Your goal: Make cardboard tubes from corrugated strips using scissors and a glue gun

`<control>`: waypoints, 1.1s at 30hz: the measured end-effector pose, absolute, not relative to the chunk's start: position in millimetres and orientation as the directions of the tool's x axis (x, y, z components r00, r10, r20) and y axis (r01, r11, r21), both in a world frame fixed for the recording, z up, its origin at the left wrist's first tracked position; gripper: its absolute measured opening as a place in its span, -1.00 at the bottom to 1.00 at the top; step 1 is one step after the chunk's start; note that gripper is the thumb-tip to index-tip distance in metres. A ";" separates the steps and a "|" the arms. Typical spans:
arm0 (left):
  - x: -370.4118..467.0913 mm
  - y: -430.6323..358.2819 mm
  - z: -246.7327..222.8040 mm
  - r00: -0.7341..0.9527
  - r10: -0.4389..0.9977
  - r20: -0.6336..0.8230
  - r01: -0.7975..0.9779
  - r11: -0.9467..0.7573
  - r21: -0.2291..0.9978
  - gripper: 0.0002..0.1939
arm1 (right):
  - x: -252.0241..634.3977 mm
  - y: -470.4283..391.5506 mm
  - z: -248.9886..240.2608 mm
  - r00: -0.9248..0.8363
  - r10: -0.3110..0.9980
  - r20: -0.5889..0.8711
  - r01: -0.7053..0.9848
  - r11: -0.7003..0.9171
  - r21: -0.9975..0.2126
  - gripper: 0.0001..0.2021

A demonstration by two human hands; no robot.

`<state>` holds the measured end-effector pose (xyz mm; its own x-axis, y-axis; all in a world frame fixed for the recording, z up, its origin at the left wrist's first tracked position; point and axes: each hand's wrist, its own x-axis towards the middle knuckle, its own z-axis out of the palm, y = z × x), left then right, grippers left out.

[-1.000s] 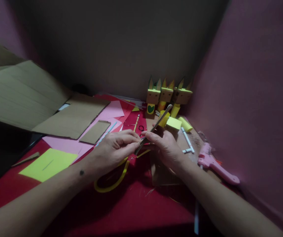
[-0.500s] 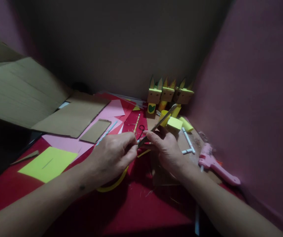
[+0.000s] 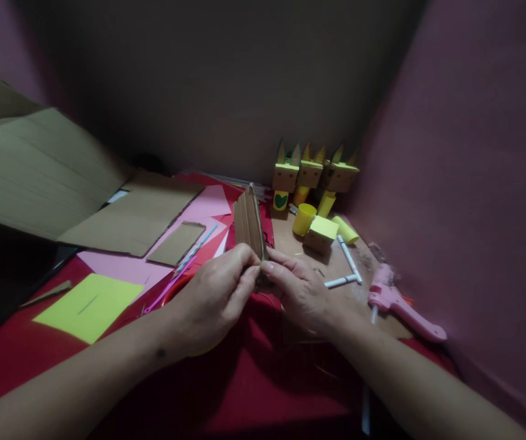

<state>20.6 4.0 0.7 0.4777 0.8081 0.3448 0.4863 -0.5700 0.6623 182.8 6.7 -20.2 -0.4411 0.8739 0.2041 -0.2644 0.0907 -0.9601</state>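
A brown cardboard piece [image 3: 248, 225] stands tilted up over the middle of the red table, one long edge turned toward me. My left hand [image 3: 226, 287] pinches its lower end from the left, thumb and fingers pressed together. From the right, my right hand [image 3: 297, 287] grips the same lower end, its thumb near my left fingertips. Just right of the cardboard lies a small box with a yellow top [image 3: 323, 227], beside a yellow roll [image 3: 304, 219]. Part of a red ring shape shows behind my left wrist.
Three cardboard figures with pointed ears [image 3: 285, 177] stand at the back. A pink glue gun [image 3: 403, 305] lies at the right, near white sticks [image 3: 349, 260]. Yellow paper [image 3: 91, 307], pink sheets and large cardboard [image 3: 134, 211] cover the left.
The cardboard piece has swung from leaning right to standing up and leaning left, showing its broad face. My right hand has shifted slightly left and down, uncovering the yellow roll and small box.
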 end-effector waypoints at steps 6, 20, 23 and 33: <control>20.6 5.9 1.2 0.497 0.805 0.323 0.486 -0.567 0.666 -0.81 | 185.7 1.6 -7.4 -0.388 0.883 0.263 0.142 0.339 -0.930 -0.71; 9.6 15.0 12.6 0.625 0.763 0.163 0.385 -0.484 0.786 -0.78 | 189.8 0.5 -10.3 -0.487 0.856 0.172 0.252 0.327 -0.911 -0.82; 5.3 20.2 16.2 0.698 0.714 0.053 0.266 -0.328 0.907 -0.76 | 187.7 0.6 -11.5 -0.515 0.854 0.068 0.058 0.114 -0.992 -0.80; 13.9 17.8 9.4 0.486 0.801 0.351 0.484 -0.581 0.655 -0.69 | 185.2 7.3 -11.9 -0.326 0.939 0.110 -0.116 0.076 -0.990 -0.79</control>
<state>13.9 17.8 9.4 0.4857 0.8005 0.3511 0.4841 -0.5808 0.6545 185.2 7.3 -11.9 -0.3256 0.9391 0.1101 -0.1162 0.0758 -0.9903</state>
